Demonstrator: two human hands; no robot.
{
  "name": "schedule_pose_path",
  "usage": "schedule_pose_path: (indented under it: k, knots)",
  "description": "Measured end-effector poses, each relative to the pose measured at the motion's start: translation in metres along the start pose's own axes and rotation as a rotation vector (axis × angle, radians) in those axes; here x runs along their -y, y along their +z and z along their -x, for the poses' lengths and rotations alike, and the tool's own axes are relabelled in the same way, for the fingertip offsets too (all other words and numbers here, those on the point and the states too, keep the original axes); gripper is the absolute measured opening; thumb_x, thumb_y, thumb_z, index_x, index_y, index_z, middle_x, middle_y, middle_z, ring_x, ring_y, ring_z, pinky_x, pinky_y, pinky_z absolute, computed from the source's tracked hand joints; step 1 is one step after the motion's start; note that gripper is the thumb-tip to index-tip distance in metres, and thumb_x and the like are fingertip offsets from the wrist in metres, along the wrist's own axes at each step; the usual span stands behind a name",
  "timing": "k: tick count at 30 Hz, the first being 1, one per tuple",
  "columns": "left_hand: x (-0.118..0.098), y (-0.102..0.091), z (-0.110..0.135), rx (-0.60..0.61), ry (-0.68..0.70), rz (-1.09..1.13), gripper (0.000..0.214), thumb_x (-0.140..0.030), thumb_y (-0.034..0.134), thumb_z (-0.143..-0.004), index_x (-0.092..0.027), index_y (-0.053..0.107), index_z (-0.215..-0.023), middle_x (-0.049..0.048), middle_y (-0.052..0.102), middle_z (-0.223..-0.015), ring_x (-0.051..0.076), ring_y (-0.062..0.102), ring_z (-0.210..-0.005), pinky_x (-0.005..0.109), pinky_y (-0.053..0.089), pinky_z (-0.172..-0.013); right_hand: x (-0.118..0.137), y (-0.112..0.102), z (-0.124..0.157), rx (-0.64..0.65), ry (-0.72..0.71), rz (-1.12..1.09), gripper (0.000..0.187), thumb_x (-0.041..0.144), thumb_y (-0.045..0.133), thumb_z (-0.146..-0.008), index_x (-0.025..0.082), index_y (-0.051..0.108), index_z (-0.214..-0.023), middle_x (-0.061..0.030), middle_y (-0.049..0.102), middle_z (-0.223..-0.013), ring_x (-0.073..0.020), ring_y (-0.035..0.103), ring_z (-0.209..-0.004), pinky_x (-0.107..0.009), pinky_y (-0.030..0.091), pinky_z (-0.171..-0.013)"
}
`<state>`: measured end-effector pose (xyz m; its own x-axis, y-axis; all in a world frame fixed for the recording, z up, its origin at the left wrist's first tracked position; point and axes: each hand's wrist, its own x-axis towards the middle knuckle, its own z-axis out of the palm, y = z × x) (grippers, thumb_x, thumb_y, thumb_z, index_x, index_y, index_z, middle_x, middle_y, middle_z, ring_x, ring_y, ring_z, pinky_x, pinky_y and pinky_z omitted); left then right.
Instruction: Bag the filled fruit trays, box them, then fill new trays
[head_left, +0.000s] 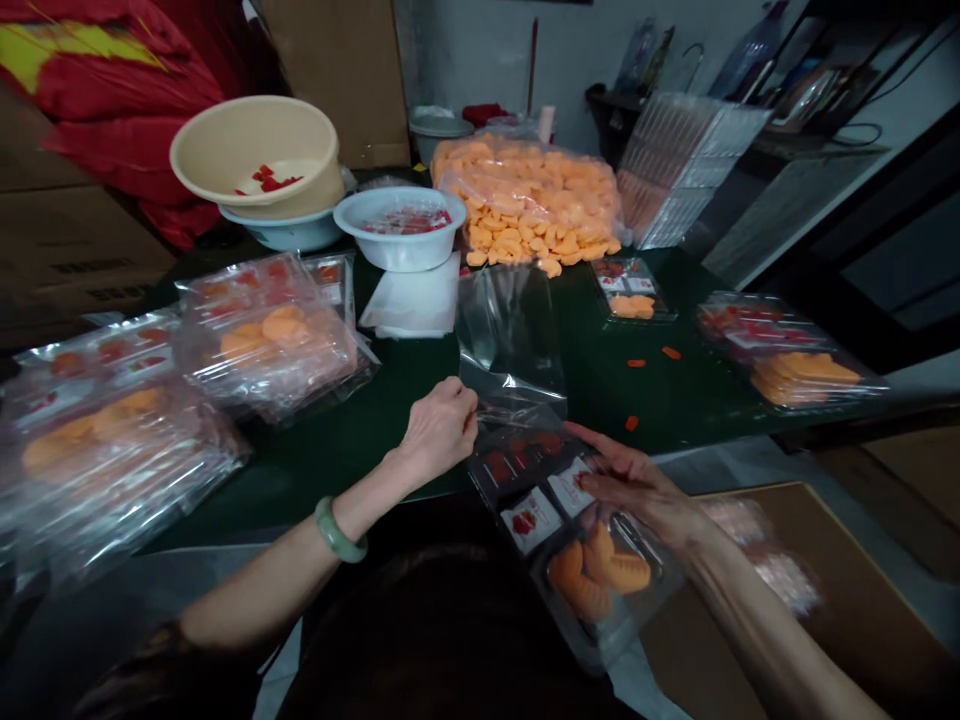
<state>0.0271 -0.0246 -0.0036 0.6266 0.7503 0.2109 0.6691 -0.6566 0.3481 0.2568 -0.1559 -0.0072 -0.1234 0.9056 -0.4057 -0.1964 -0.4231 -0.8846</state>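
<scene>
CUT OFF: bagged tray point(97, 470) at L edge, R forearm point(780, 620) at bottom edge | BLURRED: pink packs point(761, 555) | TOO SMALL: tray label print point(531, 520), red bits point(266, 180) in beige bowl point(300, 130)

A cramped packing workroom, perhaps part of a home: a dark green table point(615, 400) spread with clear plastic packs of orange pieces point(270, 340), a bulging clear bag of loose orange pieces point(525, 195), stacked transparent plastic trays point(679, 170), brown cardboard cartons point(75, 240) alongside, and a cluttered dark shelf point(817, 150) behind
</scene>
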Motion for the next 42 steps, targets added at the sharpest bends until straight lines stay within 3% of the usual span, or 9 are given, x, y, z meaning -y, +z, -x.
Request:
schedule_pose_path:
  k: [3,10,16,19,23,26,34,38,42]
  knots:
    - [0.003,-0.002,-0.004,0.015,-0.075,0.019,0.016,-0.024,0.047,-0.08,-0.017,0.054,-0.068,0.0014,0.053,-0.069,0.013,0.05,-0.059,0.024,0.033,-0.052,-0.003,-0.001,-0.003,-0.033,-0.032,-0.046,0.077,0.025,0.069,-0.07,0.024,0.031,-0.137,0.003,0.062,-0.07,-0.0144,0.064,-0.052,-0.02,0.048,-0.044]
    - [0.014,-0.003,-0.004,0.024,0.064,0.357,0.016,-0.012,0.044,-0.079,-0.016,0.059,-0.075,-0.0006,0.058,-0.069,0.011,0.053,-0.065,0.022,0.039,-0.063,-0.005,0.009,-0.008,-0.182,-0.079,-0.163,0.077,0.024,0.073,-0.063,0.025,0.038,-0.132,0.0033,0.063,-0.072,-0.0119,0.062,-0.05,-0.02,0.048,-0.045]
    - [0.007,-0.002,0.014,-0.214,0.025,0.316,0.015,-0.011,0.047,-0.08,-0.014,0.062,-0.081,0.0034,0.065,-0.072,0.013,0.06,-0.066,0.023,0.044,-0.065,-0.013,0.028,-0.004,-0.248,-0.097,-0.352,0.072,0.021,0.076,-0.06,0.025,0.046,-0.126,0.0058,0.061,-0.065,-0.0103,0.059,-0.05,-0.021,0.048,-0.049]
    - [0.0,-0.003,0.023,-0.338,0.089,0.311,0.014,-0.013,0.048,-0.081,-0.013,0.062,-0.081,0.0059,0.065,-0.075,0.015,0.061,-0.068,0.025,0.046,-0.067,-0.019,0.036,-0.002,-0.301,-0.123,-0.443,0.07,0.02,0.078,-0.057,0.025,0.05,-0.121,0.0063,0.061,-0.063,-0.0094,0.059,-0.05,-0.02,0.047,-0.05]
    - [-0.007,-0.011,0.033,-0.19,0.245,0.363,0.015,-0.012,0.045,-0.083,-0.012,0.06,-0.083,0.0052,0.063,-0.072,0.012,0.058,-0.063,0.023,0.044,-0.062,-0.024,0.05,-0.005,-0.4,-0.167,-0.473,0.07,0.022,0.08,-0.054,0.025,0.052,-0.118,0.0058,0.064,-0.066,-0.0108,0.06,-0.049,-0.022,0.047,-0.05]
    - [-0.007,-0.021,0.04,-0.095,0.261,0.394,0.015,-0.012,0.044,-0.084,-0.013,0.058,-0.079,0.0029,0.056,-0.066,0.011,0.052,-0.06,0.023,0.042,-0.059,-0.027,0.067,-0.005,-0.46,-0.178,-0.481,0.066,0.027,0.079,-0.056,0.027,0.05,-0.116,0.0043,0.066,-0.072,-0.0132,0.062,-0.053,-0.024,0.048,-0.051]
    - [0.002,-0.032,0.055,0.081,-0.027,0.729,0.015,-0.015,0.05,-0.081,-0.012,0.055,-0.068,0.0109,0.052,-0.106,0.019,0.051,-0.1,0.03,0.042,-0.08,-0.043,0.107,0.021,-0.487,-0.036,-0.454,0.051,0.037,0.074,-0.063,0.025,0.043,-0.102,-0.0005,0.067,-0.08,-0.0158,0.062,-0.056,-0.027,0.049,-0.051]
    - [-0.011,-0.027,0.068,0.163,-0.122,0.916,0.015,-0.016,0.051,-0.08,-0.012,0.055,-0.066,0.0101,0.053,-0.103,0.018,0.052,-0.094,0.026,0.043,-0.071,-0.043,0.102,0.032,-0.515,-0.012,-0.434,0.058,0.038,0.073,-0.065,0.027,0.04,-0.11,-0.002,0.068,-0.086,-0.017,0.063,-0.062,-0.027,0.05,-0.053]
    - [-0.028,-0.028,0.086,0.164,-0.231,1.054,0.016,-0.02,0.05,-0.083,-0.013,0.053,-0.069,0.009,0.051,-0.103,0.013,0.052,-0.082,0.022,0.041,-0.063,-0.045,0.099,0.037,-0.537,-0.073,-0.358,0.072,0.038,0.069,-0.07,0.032,0.03,-0.13,-0.0028,0.066,-0.101,-0.0188,0.064,-0.085,-0.03,0.051,-0.07]
